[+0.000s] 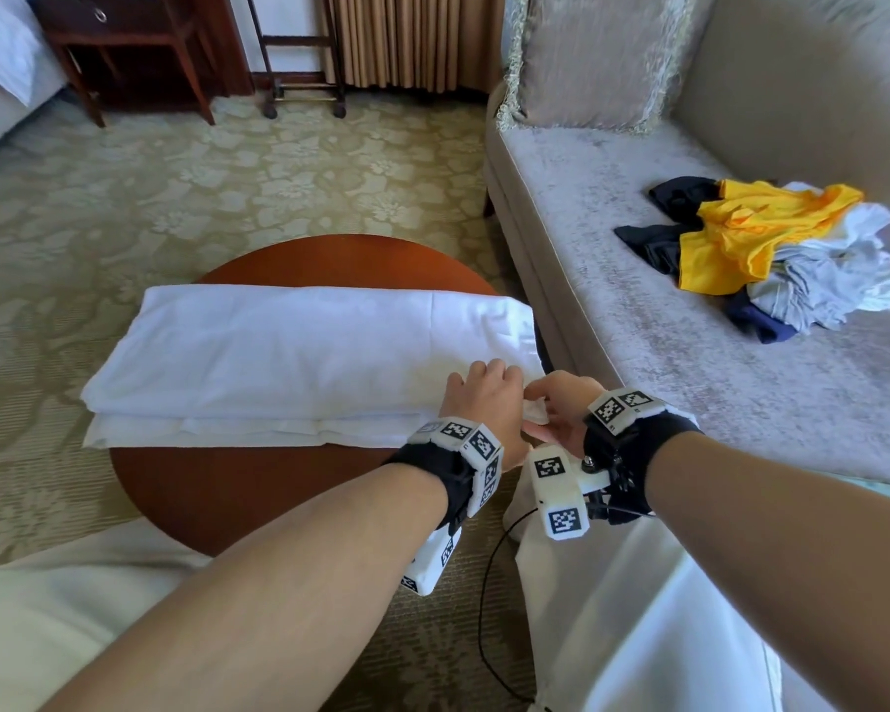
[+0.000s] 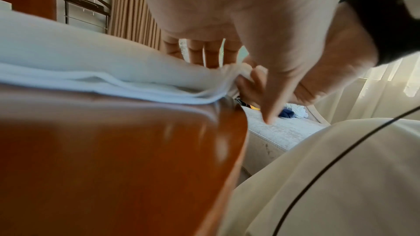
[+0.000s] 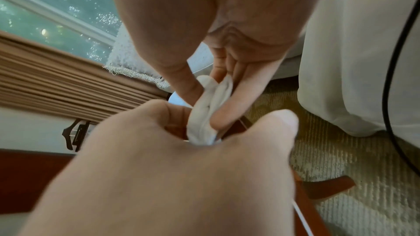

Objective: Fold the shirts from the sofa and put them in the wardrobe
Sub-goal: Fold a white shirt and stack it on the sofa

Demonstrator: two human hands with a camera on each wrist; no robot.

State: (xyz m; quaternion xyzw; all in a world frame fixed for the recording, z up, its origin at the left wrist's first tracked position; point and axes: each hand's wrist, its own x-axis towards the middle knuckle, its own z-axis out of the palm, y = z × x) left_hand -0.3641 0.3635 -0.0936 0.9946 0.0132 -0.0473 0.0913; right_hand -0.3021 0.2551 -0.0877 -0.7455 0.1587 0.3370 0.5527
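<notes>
White folded cloth (image 1: 299,352) lies across the round tabletop (image 1: 258,485), and both hands meet at its 4 o'clock corner. Right hand (image 1: 561,408) fingers (image 3: 197,89) pinch that bunched corner; left hand (image 1: 484,398) curls onto the same spot, thumb and fingers closed on the fabric. Over on the sofa (image 1: 638,321), at 2 o'clock from the tabletop, the shirts (image 1: 771,249) sit in a crumpled heap, yellow on top, unfolded
</notes>
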